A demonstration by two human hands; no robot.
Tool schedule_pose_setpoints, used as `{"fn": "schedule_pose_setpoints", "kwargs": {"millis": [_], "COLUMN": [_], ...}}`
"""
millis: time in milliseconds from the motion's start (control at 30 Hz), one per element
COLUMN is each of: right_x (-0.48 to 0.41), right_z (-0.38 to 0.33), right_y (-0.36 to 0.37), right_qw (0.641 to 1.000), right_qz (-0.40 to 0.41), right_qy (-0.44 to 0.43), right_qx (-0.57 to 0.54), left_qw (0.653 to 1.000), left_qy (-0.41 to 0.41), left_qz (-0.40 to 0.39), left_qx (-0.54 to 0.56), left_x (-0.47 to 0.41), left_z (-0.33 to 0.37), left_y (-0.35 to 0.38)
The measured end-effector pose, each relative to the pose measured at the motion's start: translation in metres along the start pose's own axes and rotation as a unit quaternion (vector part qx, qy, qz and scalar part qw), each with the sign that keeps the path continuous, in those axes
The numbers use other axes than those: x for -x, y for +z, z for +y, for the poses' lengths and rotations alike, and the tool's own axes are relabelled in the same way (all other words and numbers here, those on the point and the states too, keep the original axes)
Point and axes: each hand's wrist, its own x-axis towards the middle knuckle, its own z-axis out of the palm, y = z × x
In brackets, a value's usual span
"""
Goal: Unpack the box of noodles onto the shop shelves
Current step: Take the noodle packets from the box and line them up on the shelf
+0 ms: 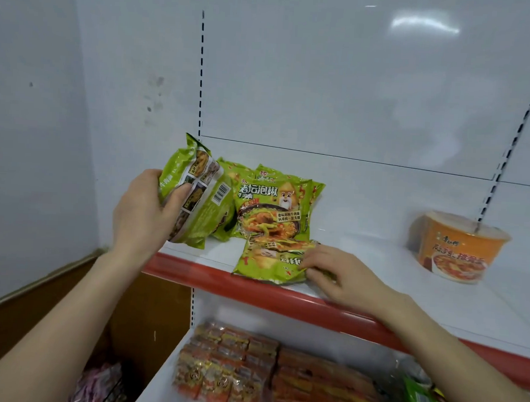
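While facing the white shelf (364, 212), grips a bundle of green noodle packets (196, 197) upright in the left hand (140, 215) at the shelf's left end. Pinches with the right hand (342, 275) the right edge of a flat green packet (270, 259) lying by the red front edge (210, 278). Just behind it, standing green packets (276, 201); well to the right, an orange noodle bowl (457, 248); below, orange packets (248, 372).

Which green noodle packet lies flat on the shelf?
The packet at the shelf's red front edge, touched by the right hand; the others stand upright behind it or are in the left hand.
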Motion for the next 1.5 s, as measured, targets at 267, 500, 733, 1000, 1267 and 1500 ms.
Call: {"fn": "schedule_pose_setpoints", "kwargs": {"millis": [267, 500, 733, 1000, 1267, 1500], "right_x": [-0.017, -0.036, -0.037, -0.031, -0.054, -0.129], "right_z": [0.004, 0.009, 0.017, 0.018, 0.018, 0.0], "right_y": [-0.019, -0.025, -0.016, -0.03, -0.037, -0.042], "right_qw": [0.936, 0.815, 0.81, 0.811, 0.875, 0.966], "right_qz": [0.079, -0.118, -0.068, 0.071, 0.183, 0.114], "right_qy": [0.315, 0.527, 0.515, 0.477, 0.395, 0.198], "right_qx": [-0.136, -0.21, -0.273, -0.331, -0.213, 0.121], "left_qw": [1.0, 1.0, 0.999, 0.997, 0.994, 0.993], "left_qy": [0.007, 0.006, 0.004, -0.027, -0.058, -0.072], "left_qz": [-0.017, -0.021, -0.024, -0.025, -0.008, 0.019], "left_qx": [0.015, 0.021, 0.027, 0.07, 0.094, 0.096], "left_x": [0.005, 0.008, 0.007, -0.002, -0.012, -0.014], "left_z": [-0.002, -0.004, -0.006, -0.006, -0.014, -0.024], "left_y": [0.007, 0.003, 0.004, 0.012, 0.015, 0.009]}}
